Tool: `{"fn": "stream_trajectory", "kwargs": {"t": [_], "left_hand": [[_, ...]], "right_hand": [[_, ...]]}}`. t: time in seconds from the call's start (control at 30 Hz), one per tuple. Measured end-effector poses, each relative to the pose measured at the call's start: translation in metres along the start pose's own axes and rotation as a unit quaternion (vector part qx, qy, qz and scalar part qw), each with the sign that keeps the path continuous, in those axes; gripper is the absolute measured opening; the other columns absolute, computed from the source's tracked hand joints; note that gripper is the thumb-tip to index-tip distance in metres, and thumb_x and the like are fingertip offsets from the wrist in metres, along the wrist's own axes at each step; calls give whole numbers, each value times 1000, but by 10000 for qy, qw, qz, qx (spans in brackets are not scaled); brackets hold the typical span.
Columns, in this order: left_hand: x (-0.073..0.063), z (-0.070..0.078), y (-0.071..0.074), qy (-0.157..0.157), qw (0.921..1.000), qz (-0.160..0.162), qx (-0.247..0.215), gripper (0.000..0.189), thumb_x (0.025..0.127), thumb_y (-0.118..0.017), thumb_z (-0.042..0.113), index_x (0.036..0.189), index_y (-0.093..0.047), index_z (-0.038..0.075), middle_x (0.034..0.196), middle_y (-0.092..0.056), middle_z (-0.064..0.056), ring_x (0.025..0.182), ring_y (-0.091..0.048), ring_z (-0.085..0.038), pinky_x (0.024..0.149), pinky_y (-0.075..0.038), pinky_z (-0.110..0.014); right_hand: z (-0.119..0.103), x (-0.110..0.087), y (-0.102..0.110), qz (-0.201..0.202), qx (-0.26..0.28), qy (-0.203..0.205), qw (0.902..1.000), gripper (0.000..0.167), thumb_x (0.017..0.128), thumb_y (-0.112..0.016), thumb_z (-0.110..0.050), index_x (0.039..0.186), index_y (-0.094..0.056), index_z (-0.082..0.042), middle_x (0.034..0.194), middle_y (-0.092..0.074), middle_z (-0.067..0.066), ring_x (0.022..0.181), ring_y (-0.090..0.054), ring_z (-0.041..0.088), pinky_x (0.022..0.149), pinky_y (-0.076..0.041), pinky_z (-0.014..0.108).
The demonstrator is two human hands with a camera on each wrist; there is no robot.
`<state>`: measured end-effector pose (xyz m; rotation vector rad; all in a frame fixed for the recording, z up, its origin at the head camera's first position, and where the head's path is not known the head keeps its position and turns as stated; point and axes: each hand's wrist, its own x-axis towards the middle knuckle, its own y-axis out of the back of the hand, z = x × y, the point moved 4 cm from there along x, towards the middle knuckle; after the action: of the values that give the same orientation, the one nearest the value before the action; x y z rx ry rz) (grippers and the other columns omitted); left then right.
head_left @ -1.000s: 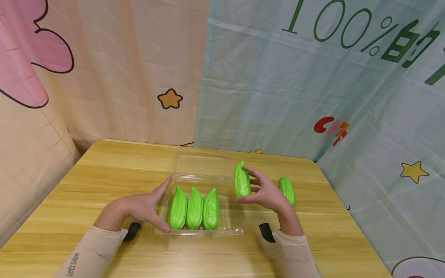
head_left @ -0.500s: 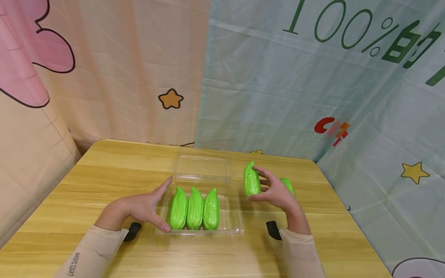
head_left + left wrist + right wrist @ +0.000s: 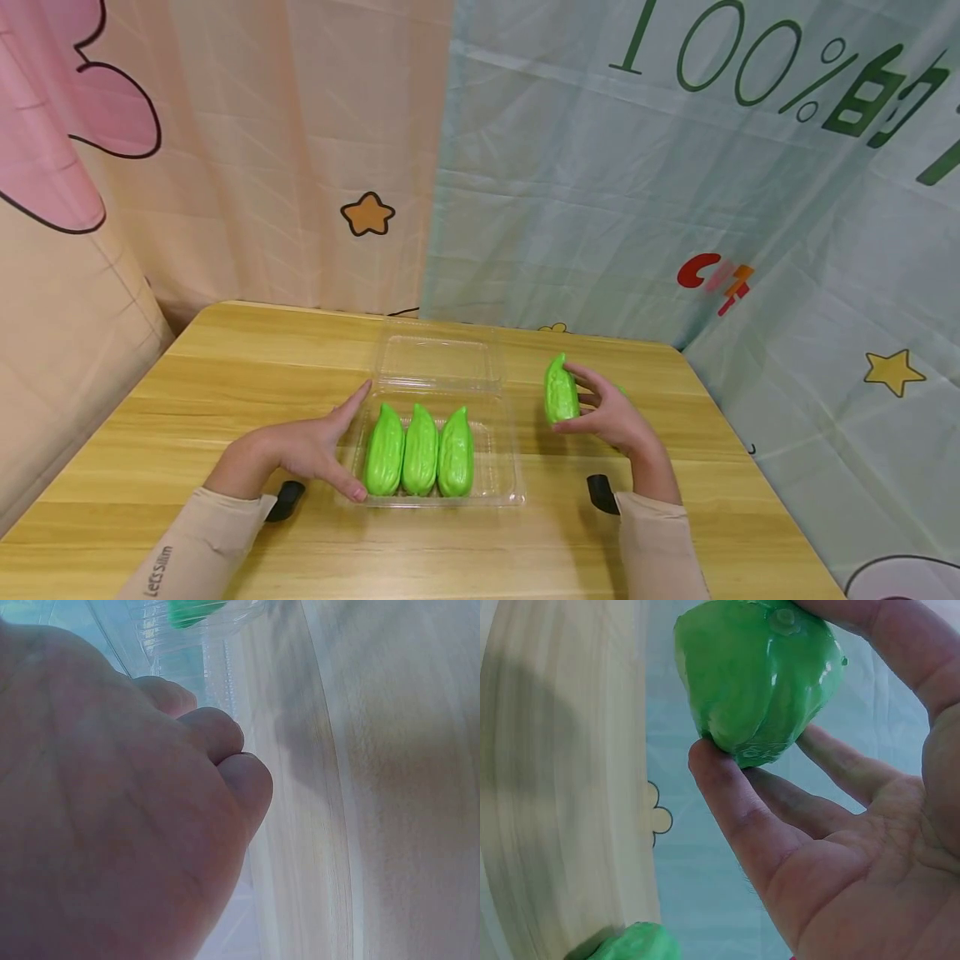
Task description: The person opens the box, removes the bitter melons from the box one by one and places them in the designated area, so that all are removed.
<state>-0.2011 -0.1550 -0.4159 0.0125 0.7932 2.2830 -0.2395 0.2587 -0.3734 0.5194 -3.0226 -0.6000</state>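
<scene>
In the head view, my right hand holds a bright green, ribbed bitter melon upright between thumb and fingers, right of the clear plastic box. The right wrist view shows its blunt end, with the fingertips against its side. Three similar melons lie side by side in the box, filling its left and middle; the right part of the tray holds none. My left hand rests at the box's left side, thumb by the front corner and straight index finger by the back one.
The box's clear lid lies folded back on the wooden table. Another green melon on the table is mostly hidden behind my right hand; its end shows in the right wrist view. Printed curtains hang behind the table.
My right hand has moved right with the bitter melon, away from the box, and now covers most of the melon on the table. The left hand and box have stayed put.
</scene>
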Motion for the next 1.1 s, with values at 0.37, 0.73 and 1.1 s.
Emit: {"fn": "stream_trajectory", "kwargs": {"t": [0.37,0.73,1.1], "left_hand": [[-1,2,1,-5,10000,0,-1,150,71,-94,36,155,27,10,158,15,-37,143,8,-56,110,-5,-72],[-1,4,2,-30,10000,-5,0,149,71,-93,37,155,26,9,158,14,-38,143,6,-57,110,-7,-73],[-2,5,1,58,10000,-14,-47,150,70,-93,39,155,26,10,159,13,-36,143,8,-57,110,-7,-73]], "right_hand": [[12,0,9,130,-166,-349,9992,102,75,-85,2,158,-27,-5,158,-25,25,134,-39,52,86,-54,40],[23,0,15,99,-424,-492,9978,102,74,-84,4,158,-25,0,156,-26,29,135,-37,54,90,-52,44],[36,-3,18,188,-811,-1005,9915,102,73,-84,4,157,-28,-2,152,-26,30,137,-33,54,91,-51,47]]}}
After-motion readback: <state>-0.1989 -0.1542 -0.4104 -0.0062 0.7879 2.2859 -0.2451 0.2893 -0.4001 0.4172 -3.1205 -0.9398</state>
